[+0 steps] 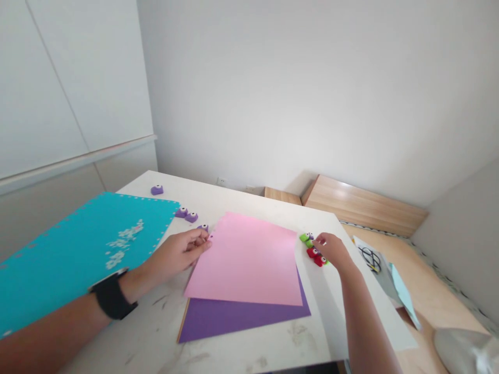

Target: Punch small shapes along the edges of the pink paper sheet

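My left hand (177, 254) pinches at the left edge of a pink paper sheet (245, 259), and a purple craft punch (202, 227) shows just past its fingers, partly hidden. Tiny dark specks mark the pink paper near those fingertips. The pink sheet lies askew on a purple paper sheet (241, 324). My right hand (331, 249) reaches over a small cluster of craft punches, its fingertips at a green punch (306, 238) and a red punch (314, 253). A second red punch (320, 261) sits just below.
A teal sheet with white punched flowers (78, 254) lies under my left forearm. Several purple punches (186, 214) stand along the white table's (163, 332) far side. Beyond its right edge are wooden boards (362, 205), papers with a black cable (370, 258), and a grey object (462, 353).
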{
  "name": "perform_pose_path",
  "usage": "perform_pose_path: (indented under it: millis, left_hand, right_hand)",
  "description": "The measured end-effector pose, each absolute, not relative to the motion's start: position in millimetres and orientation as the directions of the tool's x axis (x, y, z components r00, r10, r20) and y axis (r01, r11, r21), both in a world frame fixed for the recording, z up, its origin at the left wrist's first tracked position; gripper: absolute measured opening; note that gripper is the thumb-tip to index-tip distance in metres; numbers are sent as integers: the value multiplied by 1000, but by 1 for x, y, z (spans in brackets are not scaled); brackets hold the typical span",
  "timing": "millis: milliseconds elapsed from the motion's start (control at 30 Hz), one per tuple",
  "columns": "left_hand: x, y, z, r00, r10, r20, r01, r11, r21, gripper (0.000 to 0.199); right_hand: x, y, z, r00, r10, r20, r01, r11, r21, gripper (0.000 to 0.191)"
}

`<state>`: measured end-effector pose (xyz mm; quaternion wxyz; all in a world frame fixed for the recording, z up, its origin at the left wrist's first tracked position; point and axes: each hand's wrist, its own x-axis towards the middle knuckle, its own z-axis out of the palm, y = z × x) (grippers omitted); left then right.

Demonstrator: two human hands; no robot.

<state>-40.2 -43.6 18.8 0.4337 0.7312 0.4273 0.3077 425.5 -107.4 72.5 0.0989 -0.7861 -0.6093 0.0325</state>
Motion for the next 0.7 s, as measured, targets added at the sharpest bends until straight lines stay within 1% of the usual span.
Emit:
perform_pose_path:
  millis: [100, 167, 333, 433, 567, 633, 700]
  left_hand:
    - [-38, -45, 17, 467, 884, -6, 293, -149, 944, 36]
    - [-37, -45, 13, 474, 880, -28, 273, -116, 955, 38]
    - [-34, -47, 7, 476, 876, -82, 282, -64, 957, 44]
    - [-31, -49, 5, 493, 862, -118, 272, -24, 962, 45]
    - [-30, -50, 4, 513, 851, -112, 259, -29, 965, 42]
    - [-30, -51, 4, 519, 848, -105, 250, -34, 968, 40]
    - [-29, -52, 4, 518, 849, -103, 242, -31, 970, 39]
  right_hand:
    - [436, -121, 65, 232, 972, -18, 962, -233, -140, 18]
    - [434, -123, 60, 232, 971, -47, 968, -236, -86, 21]
    - [416, -119, 43, 317, 948, -14, 945, -315, 92, 27]
    - [408, -119, 35, 341, 940, -2, 929, -337, 152, 28]
    - [403, -121, 35, 323, 946, 6, 918, -315, 241, 26]
    - [396, -120, 44, 286, 955, 73, 928, -295, 228, 26]
    - [379, -118, 56, 200, 964, 177, 965, -225, 134, 26]
